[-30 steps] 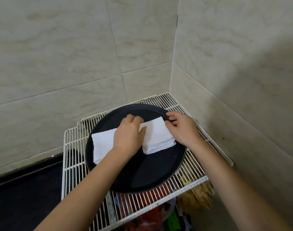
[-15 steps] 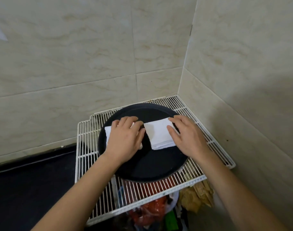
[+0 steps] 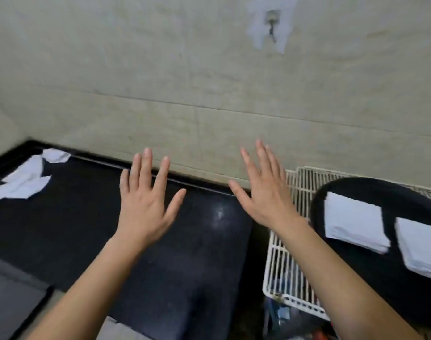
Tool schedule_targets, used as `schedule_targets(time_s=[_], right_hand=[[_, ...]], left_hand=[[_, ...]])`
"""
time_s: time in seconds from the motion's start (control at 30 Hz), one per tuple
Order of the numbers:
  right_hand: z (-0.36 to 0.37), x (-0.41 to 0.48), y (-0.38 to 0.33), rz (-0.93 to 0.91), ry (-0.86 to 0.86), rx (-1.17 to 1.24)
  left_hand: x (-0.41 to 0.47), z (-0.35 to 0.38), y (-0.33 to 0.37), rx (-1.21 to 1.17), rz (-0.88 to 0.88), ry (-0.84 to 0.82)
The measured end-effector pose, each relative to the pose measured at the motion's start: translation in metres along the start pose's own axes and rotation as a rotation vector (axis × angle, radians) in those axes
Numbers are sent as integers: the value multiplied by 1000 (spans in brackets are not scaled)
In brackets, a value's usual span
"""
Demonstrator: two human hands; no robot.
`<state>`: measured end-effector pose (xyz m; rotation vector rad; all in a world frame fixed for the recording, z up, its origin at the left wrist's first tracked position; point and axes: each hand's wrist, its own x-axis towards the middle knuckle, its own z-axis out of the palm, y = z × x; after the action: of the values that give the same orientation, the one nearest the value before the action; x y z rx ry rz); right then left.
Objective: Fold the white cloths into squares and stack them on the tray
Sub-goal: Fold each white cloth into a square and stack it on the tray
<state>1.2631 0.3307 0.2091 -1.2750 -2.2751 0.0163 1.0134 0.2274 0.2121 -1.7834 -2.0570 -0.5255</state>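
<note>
At the right edge of the frame, two folded cloths [image 3: 354,222] lie on the black tray [image 3: 393,290], released. Left hand [image 3: 143,204] and right hand [image 3: 265,192] now hover wide open, empty, over the dark counter [image 3: 74,229]; unfolded cloths [image 3: 23,182] wait upper left, probably next.

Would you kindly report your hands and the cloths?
Left hand and right hand open, empty, above the black counter. Two folded white cloth piles on round black tray. Loose white cloths far left, unobstructed.
</note>
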Motion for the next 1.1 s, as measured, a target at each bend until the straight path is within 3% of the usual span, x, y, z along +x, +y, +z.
schedule_targets(time_s=[0.33,0.63,0.93,1.1], right_hand=[[121,67,-275,-351,-65,44],[214,111,-532,-466,-125,131],[294,156,-637,-515,-161,173],[364,202,-674,-513,-189,154]], left_hand=[[-99,-63,-272,242,-384,-58],[-151,-113,-507,295,-505,-102],[-155,-94,-631,260,-562,-146],[-140,-53,-707,199,-595,-250]])
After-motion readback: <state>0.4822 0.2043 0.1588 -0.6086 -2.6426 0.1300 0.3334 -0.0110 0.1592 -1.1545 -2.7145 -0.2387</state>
